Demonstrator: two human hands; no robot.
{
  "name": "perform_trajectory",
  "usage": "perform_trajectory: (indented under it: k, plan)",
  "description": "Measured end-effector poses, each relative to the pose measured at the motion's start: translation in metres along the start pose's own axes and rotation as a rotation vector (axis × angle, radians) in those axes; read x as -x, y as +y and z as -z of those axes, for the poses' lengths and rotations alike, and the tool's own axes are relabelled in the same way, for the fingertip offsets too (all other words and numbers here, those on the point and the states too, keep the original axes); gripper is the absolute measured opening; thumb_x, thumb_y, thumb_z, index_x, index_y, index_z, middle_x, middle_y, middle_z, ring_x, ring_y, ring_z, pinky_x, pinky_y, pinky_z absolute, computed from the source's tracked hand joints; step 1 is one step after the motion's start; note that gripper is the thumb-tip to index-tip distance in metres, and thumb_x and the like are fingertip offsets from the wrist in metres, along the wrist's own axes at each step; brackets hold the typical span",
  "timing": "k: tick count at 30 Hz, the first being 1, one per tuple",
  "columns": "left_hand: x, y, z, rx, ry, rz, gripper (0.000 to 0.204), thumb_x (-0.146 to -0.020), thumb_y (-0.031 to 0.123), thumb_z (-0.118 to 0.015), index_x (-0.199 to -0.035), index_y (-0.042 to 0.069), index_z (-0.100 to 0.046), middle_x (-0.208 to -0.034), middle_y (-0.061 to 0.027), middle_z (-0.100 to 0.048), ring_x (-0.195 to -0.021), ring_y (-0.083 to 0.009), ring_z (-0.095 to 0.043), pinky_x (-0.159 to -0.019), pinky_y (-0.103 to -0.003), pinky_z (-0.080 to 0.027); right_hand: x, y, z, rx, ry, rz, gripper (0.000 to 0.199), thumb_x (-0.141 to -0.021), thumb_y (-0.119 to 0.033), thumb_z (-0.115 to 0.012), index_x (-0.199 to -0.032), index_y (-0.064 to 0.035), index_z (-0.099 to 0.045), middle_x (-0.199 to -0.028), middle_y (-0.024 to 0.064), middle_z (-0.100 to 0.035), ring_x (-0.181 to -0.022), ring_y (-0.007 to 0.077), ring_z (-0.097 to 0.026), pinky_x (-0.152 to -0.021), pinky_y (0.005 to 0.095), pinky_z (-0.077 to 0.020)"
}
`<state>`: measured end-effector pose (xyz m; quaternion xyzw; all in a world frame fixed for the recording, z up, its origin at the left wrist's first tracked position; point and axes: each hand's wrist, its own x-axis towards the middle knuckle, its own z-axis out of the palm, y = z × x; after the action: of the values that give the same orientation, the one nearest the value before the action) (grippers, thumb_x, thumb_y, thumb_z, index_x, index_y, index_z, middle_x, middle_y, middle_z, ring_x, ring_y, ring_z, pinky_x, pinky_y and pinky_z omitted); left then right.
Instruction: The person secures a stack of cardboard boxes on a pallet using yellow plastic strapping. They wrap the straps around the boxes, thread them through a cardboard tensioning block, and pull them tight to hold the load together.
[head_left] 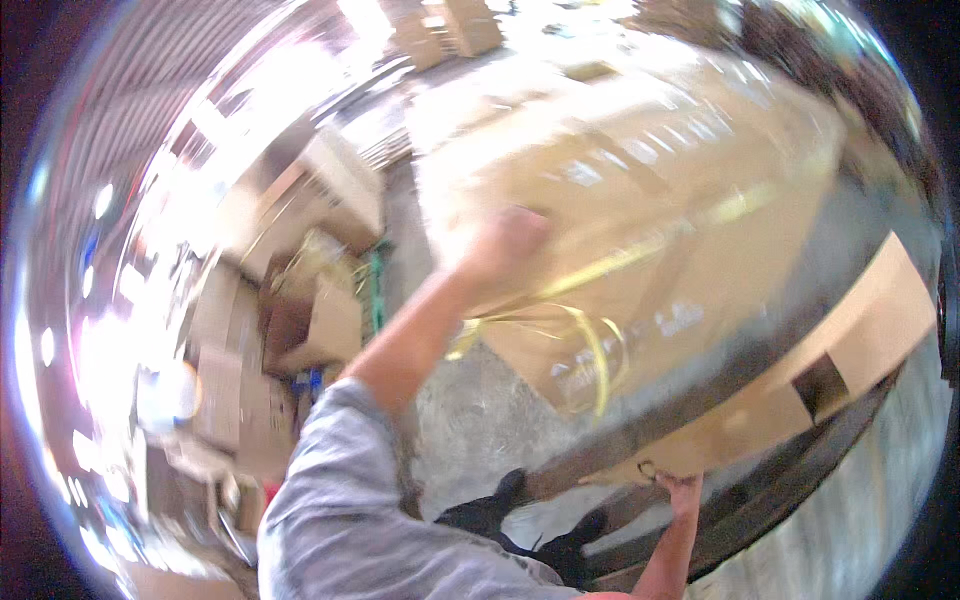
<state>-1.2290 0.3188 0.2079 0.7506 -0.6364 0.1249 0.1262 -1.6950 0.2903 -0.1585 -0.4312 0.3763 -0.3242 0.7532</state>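
Observation:
My left hand [508, 238] reaches forward over a large flat cardboard package [640, 250], at its left side. Motion smears the fingers, so their pose is unclear. A yellow strap [610, 258] runs across the package, with a loose loop [603, 365] hanging at its near edge. Low at the right, my right hand [682, 486] is closed beside the near end of a long cardboard strip [750, 420]. A small dark ring [646, 468] shows at its fingertips; what exactly the fingers hold cannot be made out.
Open and folded cardboard boxes [310, 320] are piled on the left. Concrete floor [465, 400] shows between them and the package. My dark shoes [510, 490] stand close by. A pale ridged surface [850, 500] lies at the lower right. More boxes [450, 28] stand far back.

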Motion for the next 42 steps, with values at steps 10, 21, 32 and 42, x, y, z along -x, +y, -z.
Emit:
perform_trajectory:
  k: [10,21,32,42]
  plan:
    - [0.312,0.146,-0.081,1.48,0.018,0.398,0.094,-0.093,0.048,-0.076,-0.161,0.004,-0.029,-0.157,-0.0197,-0.044,-0.146,-0.0313,-0.041,-0.117,-0.045,-0.039,0.039,-0.188,-0.206,0.638,-0.778,0.155,0.096,-0.069,-0.019,-0.094,-0.148,-0.0036,-0.042,-0.139,0.015,-0.058,-0.127,0.0285,-0.058,-0.108,0.0447,-0.0471]
    - [0.526,-0.048,-0.019,1.605,0.636,1.024,0.096,-0.086,0.046,-0.083,-0.157,0.007,-0.03,-0.144,-0.0151,-0.054,-0.136,-0.0294,-0.051,-0.11,-0.049,-0.047,0.087,0.012,-0.498,0.652,-0.978,0.123,0.077,-0.092,-0.027,-0.079,-0.153,-0.0027,-0.04,-0.135,0.0201,-0.062,-0.12,0.0264,-0.063,-0.103,0.0391,-0.0497]
    - [0.619,-0.189,0.011,1.736,0.935,1.305,0.084,-0.09,0.047,-0.079,-0.153,0.012,-0.036,-0.147,-0.0141,-0.049,-0.138,-0.0355,-0.048,-0.1,-0.061,-0.053,-0.032,0.107,-0.392,2.139,-0.668,0.045,0.057,-0.096,-0.047,-0.061,-0.137,-0.007,-0.062,-0.127,0.0261,-0.066,-0.114,0.0411,-0.064,-0.097,0.0566,-0.0486]
    - [0.564,-0.391,0.032,1.426,1.062,1.271,0.071,-0.091,0.026,-0.082,-0.145,0.008,-0.042,-0.132,-0.0086,-0.06,-0.115,-0.0244,-0.065,-0.092,-0.044,-0.058,-0.084,0.211,-0.636,0.576,-0.706,-0.999,0.082,-0.096,-0.063,-0.056,-0.155,-0.0103,-0.037,-0.147,0.0268,-0.049,-0.126,0.043,-0.057,-0.103,0.0626,-0.0449]
